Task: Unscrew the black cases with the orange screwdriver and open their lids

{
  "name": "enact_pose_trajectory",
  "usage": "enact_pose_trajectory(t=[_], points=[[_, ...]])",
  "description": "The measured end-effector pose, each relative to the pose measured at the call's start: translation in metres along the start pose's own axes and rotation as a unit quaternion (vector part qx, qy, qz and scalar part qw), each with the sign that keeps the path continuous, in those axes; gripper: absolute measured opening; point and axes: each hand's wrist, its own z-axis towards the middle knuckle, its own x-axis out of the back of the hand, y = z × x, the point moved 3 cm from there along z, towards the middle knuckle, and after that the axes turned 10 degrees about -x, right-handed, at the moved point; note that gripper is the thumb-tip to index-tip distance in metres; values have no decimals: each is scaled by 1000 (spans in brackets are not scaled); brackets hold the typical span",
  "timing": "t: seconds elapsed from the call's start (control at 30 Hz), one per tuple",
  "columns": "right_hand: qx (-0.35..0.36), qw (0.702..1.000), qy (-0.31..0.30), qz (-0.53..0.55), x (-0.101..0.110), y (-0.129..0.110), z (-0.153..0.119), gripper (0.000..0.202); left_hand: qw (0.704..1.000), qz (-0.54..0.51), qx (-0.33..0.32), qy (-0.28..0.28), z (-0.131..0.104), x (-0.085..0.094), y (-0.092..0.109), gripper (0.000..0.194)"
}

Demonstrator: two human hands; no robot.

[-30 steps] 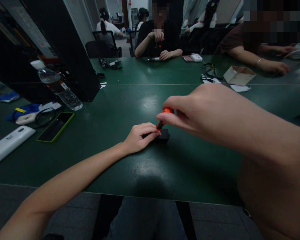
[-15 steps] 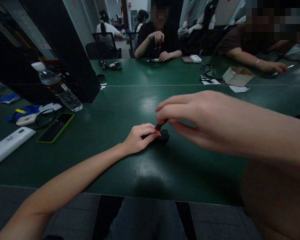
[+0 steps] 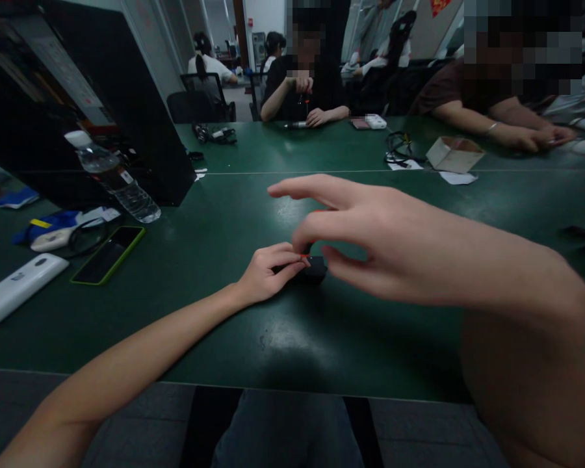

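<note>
A small black box-shaped object (image 3: 316, 269) lies on the green table, its left part hidden by my left hand (image 3: 270, 273). The fingers of that hand are closed on it, with thumb and forefinger at the foot of a screwdriver (image 3: 307, 249). The screwdriver has a black and orange handle and leans over the box; most of it is hidden behind my right hand (image 3: 370, 234). My right middle finger and thumb are around the handle, while the forefinger stretches out past it. The tip cannot be seen.
On the left of the green table (image 3: 214, 351) are a plastic bottle (image 3: 119, 182), a green-edged phone (image 3: 108, 255) and a white device (image 3: 22, 289). A black shelf unit (image 3: 141, 123) stands behind. Across sit two co-workers; a small open box (image 3: 453, 156) and cables (image 3: 398, 148) lie nearer them.
My right forefinger has lifted and stretched out to the left, and the right hand has shifted slightly left over the screwdriver. My left hand stays on the black object.
</note>
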Motion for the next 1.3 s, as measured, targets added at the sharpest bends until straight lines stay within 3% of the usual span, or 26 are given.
enact_pose_trajectory(t=[0.2, 0.3, 0.43, 0.63, 0.8, 1.0, 1.17, 1.3], points=[[-99, 994, 25, -25, -26, 13, 13, 23, 1000, 23, -6, -6, -3, -2, -1, 19], [-130, 986, 95, 37, -42, 24, 5, 20, 996, 74, -2, -51, -6, -5, -1, 22], [-248, 940, 211, 107, -57, 59, -30, 22, 980, 135, 64, -132, -8, -9, -6, 50], [-379, 846, 337, 164, -71, 112, -78, 34, 974, 141, 105, -142, -5, -9, -10, 38], [-389, 825, 365, 185, -74, 114, -82, 34, 970, 163, 105, -149, -6, -8, -11, 39], [-380, 825, 374, 188, -82, 117, -79, 32, 971, 157, 92, -153, -8, -8, -12, 41], [-348, 796, 452, 203, -93, 127, -78, 34, 968, 159, 95, -167, -7, -7, -10, 42], [-330, 800, 454, 212, -96, 126, -76, 35, 969, 155, 91, -167, -6, -8, -9, 44]])
